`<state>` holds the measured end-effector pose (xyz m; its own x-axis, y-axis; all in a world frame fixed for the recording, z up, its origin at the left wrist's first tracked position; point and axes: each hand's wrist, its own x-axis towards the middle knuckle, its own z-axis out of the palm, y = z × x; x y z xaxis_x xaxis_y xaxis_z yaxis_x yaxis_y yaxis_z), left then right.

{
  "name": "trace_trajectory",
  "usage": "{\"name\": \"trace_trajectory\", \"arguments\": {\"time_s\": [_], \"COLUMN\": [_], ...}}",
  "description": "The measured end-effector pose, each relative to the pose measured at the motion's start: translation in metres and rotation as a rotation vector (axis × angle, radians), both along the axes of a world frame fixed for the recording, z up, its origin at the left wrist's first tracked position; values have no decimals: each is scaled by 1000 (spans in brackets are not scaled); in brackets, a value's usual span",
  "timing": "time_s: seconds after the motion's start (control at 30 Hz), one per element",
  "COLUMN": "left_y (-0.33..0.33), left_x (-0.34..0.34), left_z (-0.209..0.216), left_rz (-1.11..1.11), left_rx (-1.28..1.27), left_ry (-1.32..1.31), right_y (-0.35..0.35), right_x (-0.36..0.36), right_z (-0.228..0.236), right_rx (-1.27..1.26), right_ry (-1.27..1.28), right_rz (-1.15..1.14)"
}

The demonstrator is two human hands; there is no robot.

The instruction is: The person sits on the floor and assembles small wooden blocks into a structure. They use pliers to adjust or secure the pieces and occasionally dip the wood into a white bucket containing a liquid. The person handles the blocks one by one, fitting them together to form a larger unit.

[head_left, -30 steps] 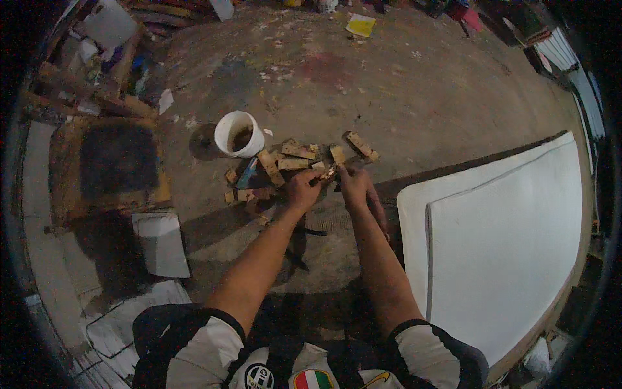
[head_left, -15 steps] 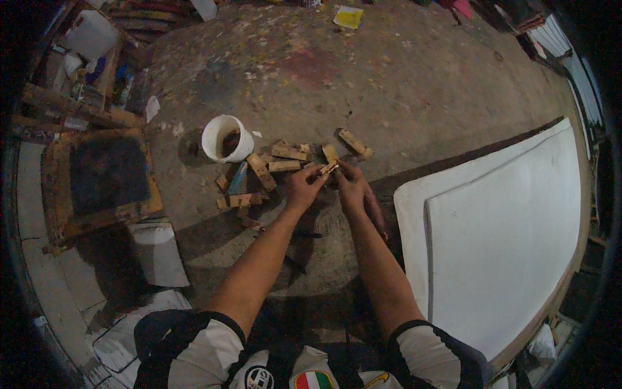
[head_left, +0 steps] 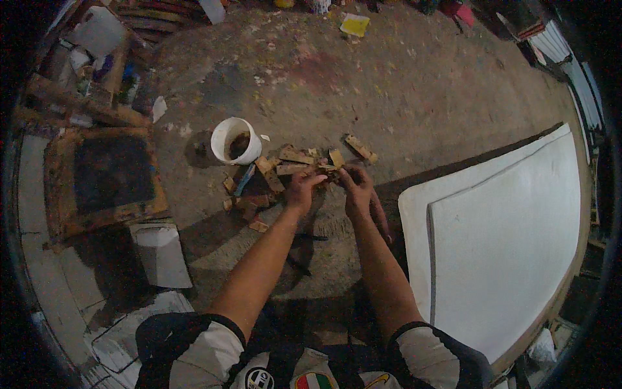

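Over a loose group of wooden blocks, my left hand point(head_left: 300, 190) and my right hand point(head_left: 356, 188) are close together, fingertips pinched. Between them is a small, pale wood-coloured piece point(head_left: 329, 170), too small to make out well. A yellowish block point(head_left: 336, 157) lies just beyond my fingers. To the left are a longer block point(head_left: 297, 155) and a tilted one point(head_left: 268, 174), with a blue strip point(head_left: 244, 181) beside it. Farther right, another block point(head_left: 361, 148) lies apart. A reddish-brown elongated shape point(head_left: 381, 217), unclear in kind, shows beside my right wrist.
A white bucket point(head_left: 248, 153) with something brown inside stands beyond the blocks at left. Large white sheets point(head_left: 505, 246) cover the right side. At far left lies a wooden frame point(head_left: 58, 188) with a dark panel. A yellow packet point(head_left: 354, 25) is at the back.
The whole view has shifted slightly. My hands stay together around the small piece, their fingers turned a little differently, and the piece catches less light.
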<state>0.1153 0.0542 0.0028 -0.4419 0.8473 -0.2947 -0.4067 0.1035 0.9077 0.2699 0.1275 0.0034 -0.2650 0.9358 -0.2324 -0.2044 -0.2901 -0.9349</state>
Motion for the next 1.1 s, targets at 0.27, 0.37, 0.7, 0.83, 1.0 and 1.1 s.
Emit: {"name": "trace_trajectory", "arguments": {"time_s": [0.27,0.37,0.7,0.83,1.0,1.1], "left_y": [-2,-4,-7,-4,-5,-3], "left_x": [10,11,10,10,2,4], "left_z": [7,19,52,61,36,32], "left_rz": [75,54,48,47,187,178], "left_rx": [-123,-87,28,-17,-141,-224], "left_ry": [-319,-397,-164,-17,-249,-183], "right_y": [-19,-20,-24,-23,-23,-24], "right_x": [-13,-10,-21,-17,-19,-13], "right_z": [35,26,37,46,37,30], "right_rx": [73,137,-46,-33,174,264], "right_ry": [-90,-102,-65,-54,-206,-263], "right_rz": [36,86,36,89,70,67]}}
